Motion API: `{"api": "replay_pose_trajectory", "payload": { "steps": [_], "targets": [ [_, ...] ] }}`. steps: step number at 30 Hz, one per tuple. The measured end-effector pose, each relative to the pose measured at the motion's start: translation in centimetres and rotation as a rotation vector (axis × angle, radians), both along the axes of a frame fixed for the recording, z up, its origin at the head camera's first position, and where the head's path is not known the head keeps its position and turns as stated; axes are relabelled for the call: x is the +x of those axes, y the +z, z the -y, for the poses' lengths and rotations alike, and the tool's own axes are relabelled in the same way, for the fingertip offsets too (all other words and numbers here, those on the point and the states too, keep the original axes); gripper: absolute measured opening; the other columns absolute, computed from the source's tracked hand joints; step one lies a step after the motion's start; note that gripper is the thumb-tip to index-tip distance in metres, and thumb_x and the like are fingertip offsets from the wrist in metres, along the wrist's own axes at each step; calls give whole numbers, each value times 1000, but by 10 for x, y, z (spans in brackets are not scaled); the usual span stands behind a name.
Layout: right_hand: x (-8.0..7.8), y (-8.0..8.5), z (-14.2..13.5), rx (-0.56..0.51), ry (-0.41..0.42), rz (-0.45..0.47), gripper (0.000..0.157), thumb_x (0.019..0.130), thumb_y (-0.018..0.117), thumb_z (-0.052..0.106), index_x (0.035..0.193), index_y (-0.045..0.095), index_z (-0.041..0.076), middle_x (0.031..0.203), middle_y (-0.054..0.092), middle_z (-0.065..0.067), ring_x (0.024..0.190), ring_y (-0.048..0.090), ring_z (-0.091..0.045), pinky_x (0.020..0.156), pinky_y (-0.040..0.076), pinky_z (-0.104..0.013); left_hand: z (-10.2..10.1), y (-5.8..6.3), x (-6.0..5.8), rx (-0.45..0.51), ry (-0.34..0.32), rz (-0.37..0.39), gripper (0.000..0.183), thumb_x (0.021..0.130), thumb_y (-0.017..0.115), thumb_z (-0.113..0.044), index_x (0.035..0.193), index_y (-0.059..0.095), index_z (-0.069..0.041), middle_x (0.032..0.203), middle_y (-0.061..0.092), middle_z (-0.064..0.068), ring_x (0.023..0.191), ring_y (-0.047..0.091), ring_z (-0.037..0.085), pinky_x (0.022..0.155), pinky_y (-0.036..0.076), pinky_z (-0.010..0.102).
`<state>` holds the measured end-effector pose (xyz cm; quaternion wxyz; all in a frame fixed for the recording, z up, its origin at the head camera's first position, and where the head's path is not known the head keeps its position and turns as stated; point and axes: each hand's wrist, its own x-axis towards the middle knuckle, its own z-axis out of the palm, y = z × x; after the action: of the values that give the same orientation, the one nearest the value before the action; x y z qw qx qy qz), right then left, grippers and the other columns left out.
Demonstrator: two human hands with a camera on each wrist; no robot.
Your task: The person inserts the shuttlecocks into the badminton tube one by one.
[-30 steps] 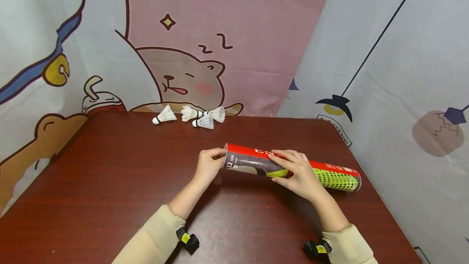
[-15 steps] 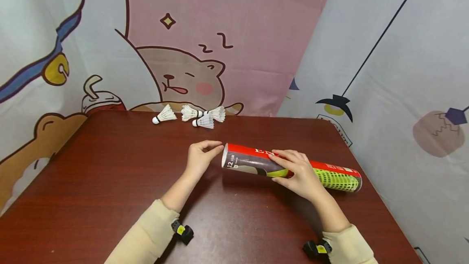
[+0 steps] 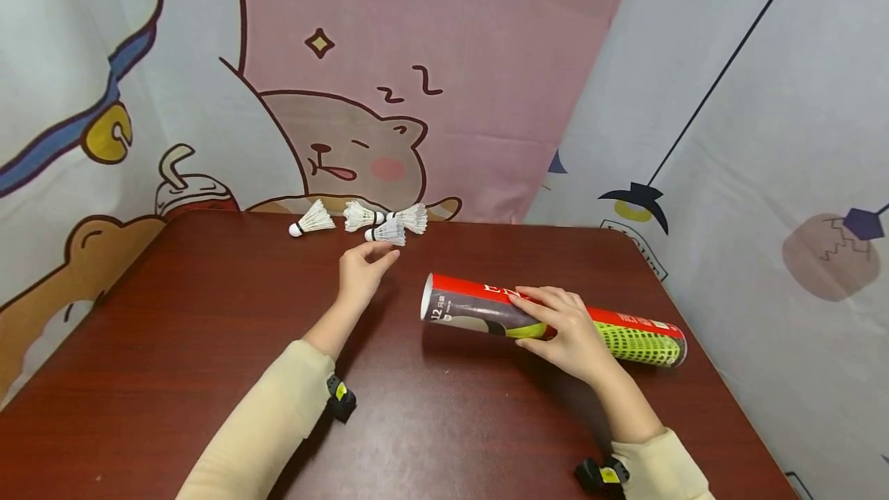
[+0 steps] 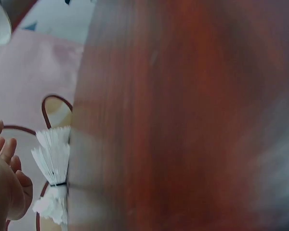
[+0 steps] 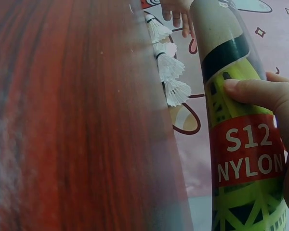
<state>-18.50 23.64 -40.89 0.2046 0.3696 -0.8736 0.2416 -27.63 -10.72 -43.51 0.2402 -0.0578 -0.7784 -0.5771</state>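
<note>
A red, grey and lime shuttlecock tube point(image 3: 479, 305) lies at a slant over the right half of the table, its open end toward the left. My right hand point(image 3: 566, 330) grips it around the middle, the thumb on the near side. In the right wrist view the tube point(image 5: 245, 149) reads "S12 NYLON". My left hand point(image 3: 361, 276) is left of the tube's mouth with nothing in it, its fingertips just in front of the nearest white shuttlecock point(image 3: 386, 232); whether they touch it I cannot tell. The left wrist view shows the hand point(image 4: 9, 187) with relaxed fingers beside shuttlecocks point(image 4: 53, 159).
More shuttlecocks lie along the table's back edge: one apart on the left point(image 3: 312, 219), others clustered with the nearest one point(image 3: 410, 217). The dark red table point(image 3: 229, 330) meets a printed cloth backdrop point(image 3: 486, 99) at the back.
My left hand has drawn out of the tube's mouth and moved left and away from me to the shuttlecocks. The right hand and the tube have stayed in place.
</note>
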Motion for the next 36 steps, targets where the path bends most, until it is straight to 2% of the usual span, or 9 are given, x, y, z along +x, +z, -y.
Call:
{"api": "replay_pose_trajectory", "payload": {
  "steps": [6,10,14,20,26,31,36],
  "targets": [
    [0,-1,1,4,5,-5,77,65,89,18,135,58,21,133,55,-5,118,45,-25,91,32,-47,6,-5,-21,-22,39,-48,22,79,77,-5,98,72,6,84,69,18,70,61,27,59,41,21],
    [-1,-1,1,3,8,5,76,65,89,18,134,58,20,133,55,-6,118,46,-24,92,32,-46,7,-8,-34,-36,73,-38,29,77,79,-5,102,70,7,94,68,21,79,61,35,67,44,30],
    [-2,-1,0,4,6,12,76,65,89,17,134,58,20,132,55,-7,118,46,-24,91,32,-46,6,-9,-43,-102,119,-4,34,77,80,-9,107,70,5,106,67,19,93,57,39,79,43,41],
    [-2,-2,-1,2,-5,12,77,64,90,16,134,58,20,133,55,-5,117,46,-24,91,32,-46,2,-9,-51,-189,170,18,40,77,81,-16,111,69,2,114,65,16,109,52,36,93,39,42],
    [-2,-2,-2,0,-10,14,78,64,90,16,135,57,21,133,54,-4,117,46,-23,91,32,-45,-2,-10,-58,-221,196,36,43,76,82,-16,113,68,0,116,64,15,112,49,35,95,37,44],
    [-2,-3,-1,1,-2,2,77,64,89,16,135,58,21,133,55,-6,117,46,-25,90,32,-46,-3,-10,-60,-220,220,109,45,77,81,-21,117,68,-6,125,61,11,116,43,34,95,32,51],
    [-3,-2,-2,-3,-4,6,75,65,89,16,134,58,20,133,55,-5,117,46,-24,91,32,-46,-7,-11,-65,-218,221,185,50,78,80,-26,123,65,-8,130,58,9,120,39,33,96,27,52]
  ]
}}
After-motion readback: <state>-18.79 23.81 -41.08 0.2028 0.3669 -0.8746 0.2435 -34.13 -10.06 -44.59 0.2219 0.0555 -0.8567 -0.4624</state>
